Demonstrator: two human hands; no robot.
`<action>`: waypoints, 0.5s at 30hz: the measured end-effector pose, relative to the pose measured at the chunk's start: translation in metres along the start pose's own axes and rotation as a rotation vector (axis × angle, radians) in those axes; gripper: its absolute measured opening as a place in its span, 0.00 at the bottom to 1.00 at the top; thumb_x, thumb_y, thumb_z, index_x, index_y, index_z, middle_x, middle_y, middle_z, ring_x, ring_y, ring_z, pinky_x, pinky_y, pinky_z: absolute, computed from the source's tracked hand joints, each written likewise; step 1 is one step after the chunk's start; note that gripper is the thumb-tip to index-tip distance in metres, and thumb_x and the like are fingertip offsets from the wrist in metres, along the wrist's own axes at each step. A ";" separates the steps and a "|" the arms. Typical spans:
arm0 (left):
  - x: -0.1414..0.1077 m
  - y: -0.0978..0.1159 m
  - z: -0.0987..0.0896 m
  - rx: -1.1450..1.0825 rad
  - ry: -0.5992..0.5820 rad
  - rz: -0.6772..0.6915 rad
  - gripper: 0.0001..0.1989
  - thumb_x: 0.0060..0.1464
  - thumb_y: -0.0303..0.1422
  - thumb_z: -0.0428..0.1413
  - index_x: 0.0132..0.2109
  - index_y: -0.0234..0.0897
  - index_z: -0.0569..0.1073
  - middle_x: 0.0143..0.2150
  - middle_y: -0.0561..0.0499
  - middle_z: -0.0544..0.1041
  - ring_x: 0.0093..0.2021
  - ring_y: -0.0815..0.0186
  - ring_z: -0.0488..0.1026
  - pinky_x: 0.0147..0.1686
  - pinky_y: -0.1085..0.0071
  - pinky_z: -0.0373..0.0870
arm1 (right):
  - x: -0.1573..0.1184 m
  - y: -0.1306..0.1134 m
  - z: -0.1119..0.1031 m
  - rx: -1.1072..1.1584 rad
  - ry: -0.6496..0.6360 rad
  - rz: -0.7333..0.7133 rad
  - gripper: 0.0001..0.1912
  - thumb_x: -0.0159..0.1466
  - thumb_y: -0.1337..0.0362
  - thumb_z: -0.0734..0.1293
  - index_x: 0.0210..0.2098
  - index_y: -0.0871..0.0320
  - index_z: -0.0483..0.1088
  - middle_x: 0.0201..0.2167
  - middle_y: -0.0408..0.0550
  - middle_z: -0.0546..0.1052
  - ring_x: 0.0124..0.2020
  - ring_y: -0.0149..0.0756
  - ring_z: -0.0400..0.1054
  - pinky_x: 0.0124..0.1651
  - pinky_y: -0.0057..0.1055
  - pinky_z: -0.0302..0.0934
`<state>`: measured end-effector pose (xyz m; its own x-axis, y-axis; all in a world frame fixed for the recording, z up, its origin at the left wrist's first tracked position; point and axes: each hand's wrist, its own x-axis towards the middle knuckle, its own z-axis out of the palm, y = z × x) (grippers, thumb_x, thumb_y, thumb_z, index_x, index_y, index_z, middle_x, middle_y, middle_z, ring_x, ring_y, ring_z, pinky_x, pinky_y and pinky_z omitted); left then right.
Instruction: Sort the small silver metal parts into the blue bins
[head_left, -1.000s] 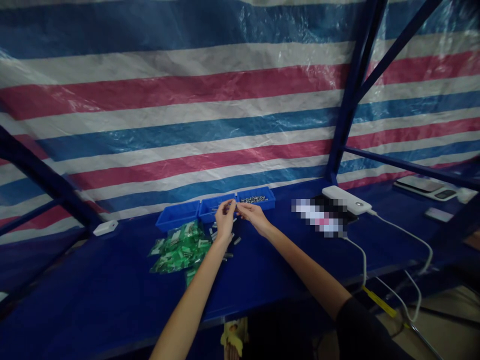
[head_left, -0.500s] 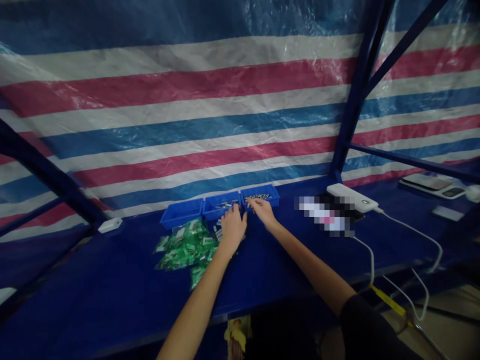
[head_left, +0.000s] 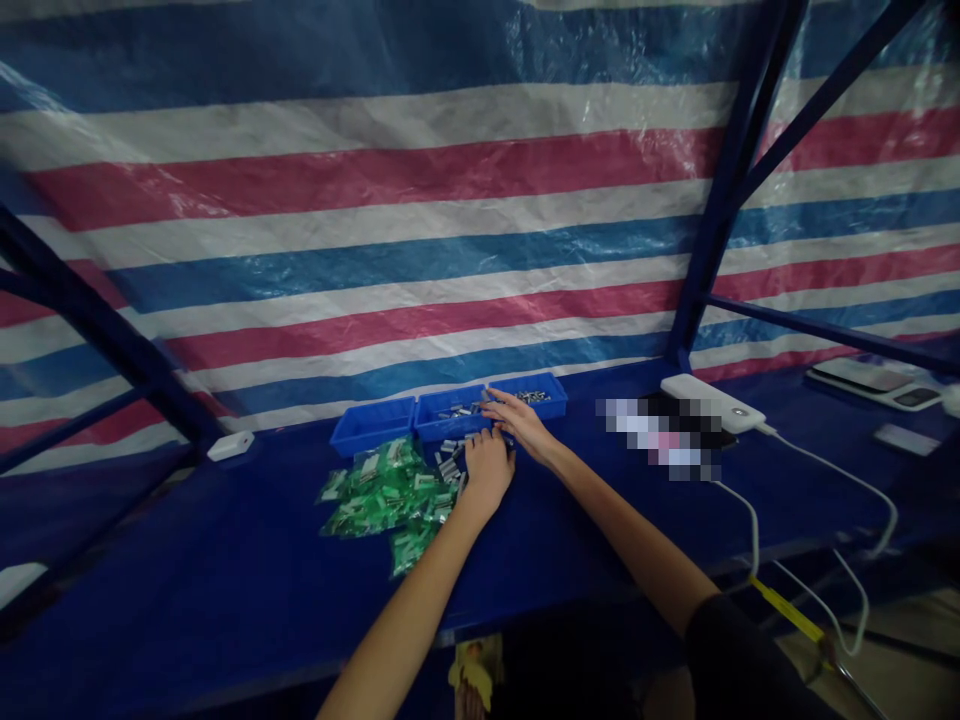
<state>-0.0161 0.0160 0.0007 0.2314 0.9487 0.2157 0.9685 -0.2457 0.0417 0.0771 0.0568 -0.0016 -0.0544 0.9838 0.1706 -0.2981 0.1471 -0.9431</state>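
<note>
My left hand [head_left: 489, 470] is low over the table, just right of a small pile of loose metal pieces [head_left: 450, 466]. Its fingers curl down, and what they hold, if anything, is hidden. Close beside it, my right hand [head_left: 528, 428] reaches in from the right with fingers stretched out at the front of the blue bins, holding nothing I can see. Behind the hands, the middle blue bin [head_left: 431, 428] contains several small metal pieces. Small shiny parts [head_left: 532, 397] lie in the right-hand bin [head_left: 555, 400]. Left of the pile are green plastic packets [head_left: 375, 500] with pieces inside.
The left blue bin [head_left: 367, 430] stands in the row against a striped sheet [head_left: 420, 270]. A white box [head_left: 231, 446] lies at the left. On the right are a white power bank [head_left: 709, 402] with a cable [head_left: 840, 460], a blurred-out phone-like object, and a scale [head_left: 862, 383].
My left hand has drawn back from the middle bin toward the table, uncovering more loose pieces. My right hand has shifted slightly left and its fingers have straightened. The view has moved slightly.
</note>
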 end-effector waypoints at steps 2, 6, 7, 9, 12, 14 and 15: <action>0.001 0.000 0.002 -0.001 0.004 -0.004 0.24 0.53 0.36 0.51 0.54 0.26 0.64 0.49 0.34 0.69 0.49 0.51 0.67 0.48 0.59 0.59 | -0.002 -0.001 0.001 0.028 -0.092 -0.006 0.27 0.52 0.58 0.68 0.52 0.51 0.66 0.46 0.47 0.74 0.46 0.35 0.69 0.46 0.31 0.61; 0.003 -0.002 0.004 0.024 -0.028 0.073 0.20 0.56 0.35 0.48 0.55 0.33 0.64 0.51 0.38 0.67 0.49 0.54 0.68 0.47 0.61 0.61 | -0.002 -0.001 -0.003 0.007 -0.116 -0.025 0.20 0.51 0.59 0.69 0.44 0.56 0.72 0.42 0.49 0.76 0.47 0.37 0.68 0.51 0.33 0.58; 0.004 -0.002 0.005 0.033 -0.035 0.103 0.19 0.56 0.34 0.47 0.54 0.35 0.65 0.51 0.38 0.67 0.49 0.55 0.68 0.47 0.61 0.61 | -0.002 0.000 -0.004 -0.006 -0.088 -0.020 0.19 0.51 0.59 0.69 0.42 0.57 0.73 0.40 0.49 0.77 0.46 0.38 0.69 0.51 0.34 0.59; 0.005 -0.003 0.005 0.046 -0.037 0.150 0.18 0.57 0.32 0.46 0.54 0.35 0.65 0.51 0.39 0.67 0.49 0.56 0.68 0.48 0.61 0.62 | 0.000 0.003 -0.007 -0.039 -0.012 -0.018 0.16 0.50 0.59 0.69 0.38 0.58 0.74 0.35 0.49 0.78 0.41 0.38 0.71 0.48 0.35 0.61; 0.006 -0.003 0.005 0.024 -0.038 0.179 0.17 0.57 0.30 0.45 0.53 0.34 0.65 0.52 0.39 0.68 0.49 0.56 0.68 0.47 0.61 0.63 | 0.001 0.007 -0.009 -0.101 0.071 -0.058 0.13 0.50 0.60 0.67 0.34 0.59 0.75 0.28 0.48 0.78 0.33 0.37 0.72 0.42 0.35 0.64; 0.006 -0.003 0.004 0.000 -0.047 0.189 0.17 0.56 0.28 0.44 0.52 0.33 0.66 0.51 0.40 0.69 0.49 0.57 0.69 0.47 0.61 0.63 | 0.000 0.010 -0.010 -0.147 0.114 -0.113 0.12 0.51 0.61 0.66 0.33 0.60 0.74 0.25 0.47 0.77 0.30 0.36 0.71 0.39 0.34 0.64; 0.006 -0.003 0.004 -0.013 -0.050 0.202 0.17 0.56 0.27 0.44 0.52 0.33 0.65 0.51 0.39 0.69 0.49 0.58 0.69 0.47 0.62 0.63 | -0.002 0.011 -0.010 -0.180 0.129 -0.146 0.12 0.51 0.62 0.65 0.33 0.60 0.74 0.25 0.46 0.77 0.29 0.36 0.71 0.38 0.34 0.64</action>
<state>-0.0175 0.0237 -0.0024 0.4251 0.8885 0.1725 0.9008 -0.4339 0.0149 0.0839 0.0575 -0.0156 0.1025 0.9541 0.2815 -0.1187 0.2927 -0.9488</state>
